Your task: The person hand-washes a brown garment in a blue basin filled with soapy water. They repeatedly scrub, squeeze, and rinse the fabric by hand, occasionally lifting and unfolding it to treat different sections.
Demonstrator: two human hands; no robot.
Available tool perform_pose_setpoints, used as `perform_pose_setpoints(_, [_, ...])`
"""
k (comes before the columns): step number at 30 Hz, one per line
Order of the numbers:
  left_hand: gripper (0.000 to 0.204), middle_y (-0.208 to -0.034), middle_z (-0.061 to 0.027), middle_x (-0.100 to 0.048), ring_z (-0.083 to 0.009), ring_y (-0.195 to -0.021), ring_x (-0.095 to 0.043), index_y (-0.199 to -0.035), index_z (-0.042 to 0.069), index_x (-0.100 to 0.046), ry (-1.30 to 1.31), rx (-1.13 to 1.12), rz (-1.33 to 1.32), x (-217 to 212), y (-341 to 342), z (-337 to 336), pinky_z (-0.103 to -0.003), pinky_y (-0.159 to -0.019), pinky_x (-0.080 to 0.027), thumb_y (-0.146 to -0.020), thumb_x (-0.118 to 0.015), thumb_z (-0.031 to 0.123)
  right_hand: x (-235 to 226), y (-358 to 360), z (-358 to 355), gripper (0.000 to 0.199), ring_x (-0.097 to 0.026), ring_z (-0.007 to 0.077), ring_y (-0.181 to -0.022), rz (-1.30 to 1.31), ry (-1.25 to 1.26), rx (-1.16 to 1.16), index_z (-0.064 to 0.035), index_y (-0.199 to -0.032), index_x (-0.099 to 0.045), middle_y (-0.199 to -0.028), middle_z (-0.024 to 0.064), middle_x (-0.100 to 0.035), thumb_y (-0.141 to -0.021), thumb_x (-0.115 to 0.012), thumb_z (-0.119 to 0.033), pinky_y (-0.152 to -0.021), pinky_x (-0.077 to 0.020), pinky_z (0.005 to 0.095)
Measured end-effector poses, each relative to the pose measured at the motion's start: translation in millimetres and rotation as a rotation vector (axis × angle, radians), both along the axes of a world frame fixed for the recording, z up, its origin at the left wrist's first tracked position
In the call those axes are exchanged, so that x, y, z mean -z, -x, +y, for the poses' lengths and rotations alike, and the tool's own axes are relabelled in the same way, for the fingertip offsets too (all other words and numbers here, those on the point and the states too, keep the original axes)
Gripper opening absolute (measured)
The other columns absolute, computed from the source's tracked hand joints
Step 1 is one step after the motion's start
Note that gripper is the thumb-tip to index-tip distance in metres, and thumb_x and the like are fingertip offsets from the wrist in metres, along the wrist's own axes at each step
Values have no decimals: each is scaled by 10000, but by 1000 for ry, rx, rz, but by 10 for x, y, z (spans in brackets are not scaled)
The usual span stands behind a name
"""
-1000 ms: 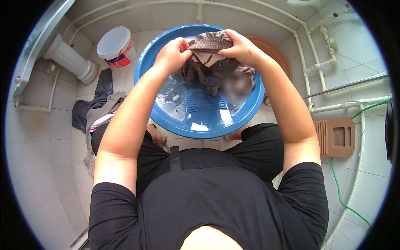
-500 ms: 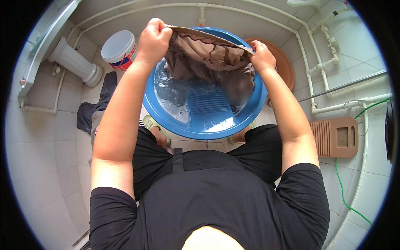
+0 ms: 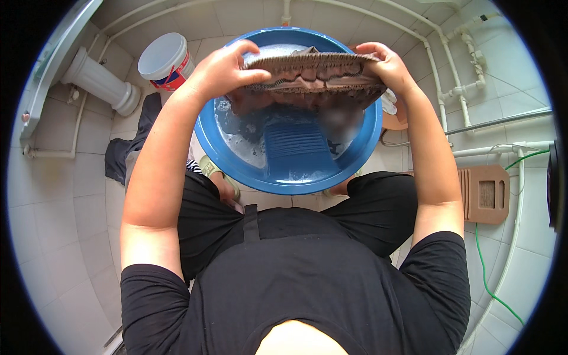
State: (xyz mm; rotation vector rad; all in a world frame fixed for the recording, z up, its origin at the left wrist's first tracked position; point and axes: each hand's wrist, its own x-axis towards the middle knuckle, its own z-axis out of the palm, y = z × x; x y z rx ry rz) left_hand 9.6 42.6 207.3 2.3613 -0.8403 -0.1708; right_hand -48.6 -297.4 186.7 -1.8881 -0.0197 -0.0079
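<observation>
A round blue wash basin (image 3: 236, 163) sits on the tiled floor in front of me, with soapy water and a ribbed blue washboard (image 3: 294, 148) inside. Above it I hold a wet brown garment (image 3: 307, 77) stretched flat by its gathered waistband. My left hand (image 3: 222, 71) grips the band's left end. My right hand (image 3: 387, 65) grips the right end. The cloth's lower part hangs down toward the water.
A white plastic bucket (image 3: 163, 59) stands left of the basin, beside a white pedestal base (image 3: 97, 83). Dark clothes (image 3: 133, 148) lie on the floor at left. White pipes (image 3: 455, 77) run along the right wall, a brown wooden stool (image 3: 485, 192) stands at right, and a green hose (image 3: 485, 260) is nearby.
The garment was bunched between both hands over the basin. My hands have moved apart and lifted it, spreading the waistband wide and level.
</observation>
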Motion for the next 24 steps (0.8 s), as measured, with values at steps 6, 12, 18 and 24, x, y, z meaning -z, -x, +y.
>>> perform_pose_setpoints(6, [383,-800,-166,-627,-262,-746,-623,-916,33,-636,-467,312,248,483,455,30,-358,-680,-477,-703,-647,351,249,302,235,401,-599,222,-852,300,801,-467,-71,-1017,-589,-933,120,-621,-675,-671,-264,-770,-476,318])
perform_pose_setpoints(12, [494,-925,-164,-649,-269,-879,-625,-1006,11,-630,-216,133,574,1123,587,209,-345,-809,-472,-697,-671,394,588,673,395,548,-575,297,-967,393,928,-626,-88,-1082,-593,-1013,149,-607,-650,-722,-399,-839,-449,350])
perform_pose_setpoints(18, [511,-1196,-194,-511,-305,-1095,-505,-1224,17,-462,239,-831,620,1611,383,81,-420,-959,-383,-808,-575,292,716,703,558,393,-548,302,-959,107,920,-487,-78,-983,-624,-987,133,-571,-759,-626,-400,-829,-445,367])
perform_pose_setpoints(24, [345,-1118,-174,-567,-321,-1043,-540,-1123,8,-518,1028,-872,1615,1715,396,118,-502,-918,-408,-855,-481,221,751,716,874,478,-545,320,-1000,139,821,-554,-51,-1089,-570,-1048,168,-566,-759,-630,-391,-865,-433,382])
